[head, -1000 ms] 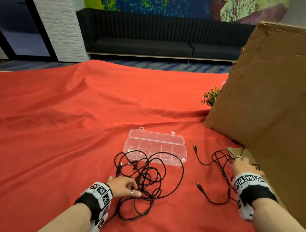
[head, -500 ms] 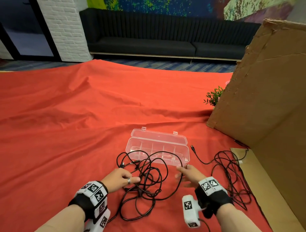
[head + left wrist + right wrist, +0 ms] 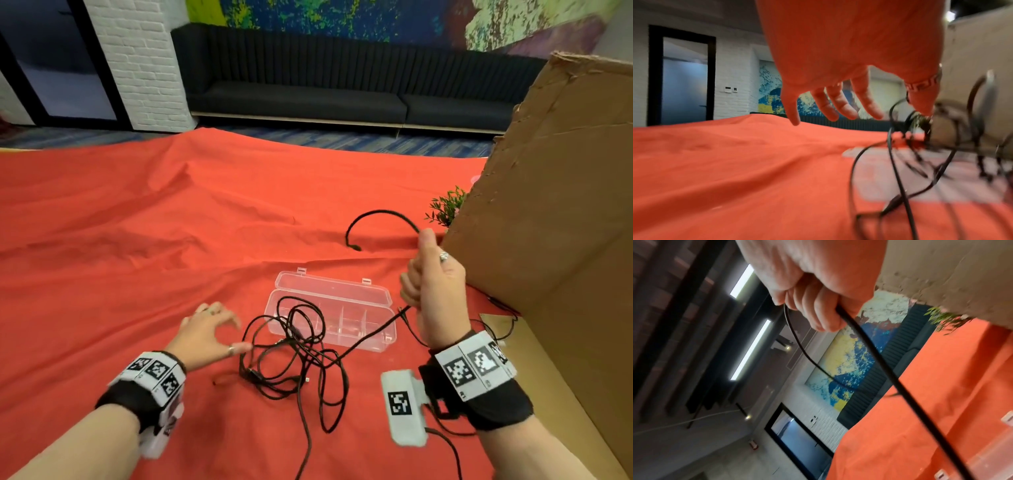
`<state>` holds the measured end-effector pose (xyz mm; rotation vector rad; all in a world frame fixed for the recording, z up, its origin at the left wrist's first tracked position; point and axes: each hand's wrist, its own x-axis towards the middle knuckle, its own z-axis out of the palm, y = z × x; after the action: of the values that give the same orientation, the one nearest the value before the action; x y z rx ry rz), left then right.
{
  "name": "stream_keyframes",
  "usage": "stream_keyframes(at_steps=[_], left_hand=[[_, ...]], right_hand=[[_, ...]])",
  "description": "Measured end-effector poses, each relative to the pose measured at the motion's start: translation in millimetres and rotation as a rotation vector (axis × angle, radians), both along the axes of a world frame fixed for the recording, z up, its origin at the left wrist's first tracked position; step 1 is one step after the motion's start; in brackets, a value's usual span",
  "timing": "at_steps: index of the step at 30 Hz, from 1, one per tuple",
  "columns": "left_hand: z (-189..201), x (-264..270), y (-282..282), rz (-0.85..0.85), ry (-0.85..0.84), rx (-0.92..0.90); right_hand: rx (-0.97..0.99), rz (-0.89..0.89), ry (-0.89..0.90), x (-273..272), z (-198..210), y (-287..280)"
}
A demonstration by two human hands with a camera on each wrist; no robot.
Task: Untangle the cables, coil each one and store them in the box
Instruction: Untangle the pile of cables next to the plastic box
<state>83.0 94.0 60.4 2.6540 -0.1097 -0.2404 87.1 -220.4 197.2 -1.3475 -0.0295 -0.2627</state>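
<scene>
Red cloth (image 3: 137,240) covers the surface; nearest lies the cable tangle (image 3: 294,363), left hand (image 3: 205,334) just beside it, fingers spread. Beyond sits the open clear box (image 3: 383,301). Right hand (image 3: 433,284), raised, fingers curled round one black cable (image 3: 376,214)

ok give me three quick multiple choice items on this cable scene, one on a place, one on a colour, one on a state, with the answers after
1. Where does the cable tangle lie?
A. inside the box
B. on the cloth, in front of the box
C. on the sofa

2. What colour is the cloth?
A. red
B. green
C. white

3. What is the right hand doing?
A. resting flat
B. closing the lid
C. gripping a lifted black cable

Answers: 1 B, the loops sit on the cloth before the clear box; 2 A, it is red in every view; 3 C, fingers curl round the cable.
</scene>
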Motion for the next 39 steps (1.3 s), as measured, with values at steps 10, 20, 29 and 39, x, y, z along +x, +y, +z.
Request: stream_keyframes(at_steps=[10,20,29,39], left_hand=[[-9.7,-20.6,-153.7,-0.552,0.285,-0.193],[-25.0,-3.5,-66.7,-0.293,0.153,0.217],[44.8,-4.8,-105.5,-0.332,-0.024,-0.116],[3.4,-3.7,-67.1,-0.281,0.124,-0.214]], right_hand=[[-0.076,0.085,-0.162,-19.1,34.3,22.0],[-1.095,-0.296,0.208,2.5,-24.1,-83.7],[-1.090,0.607,0.189,-22.3,-79.4,34.2],[-0.563,0.189,-0.185,-14.6,-12.0,15.5]])
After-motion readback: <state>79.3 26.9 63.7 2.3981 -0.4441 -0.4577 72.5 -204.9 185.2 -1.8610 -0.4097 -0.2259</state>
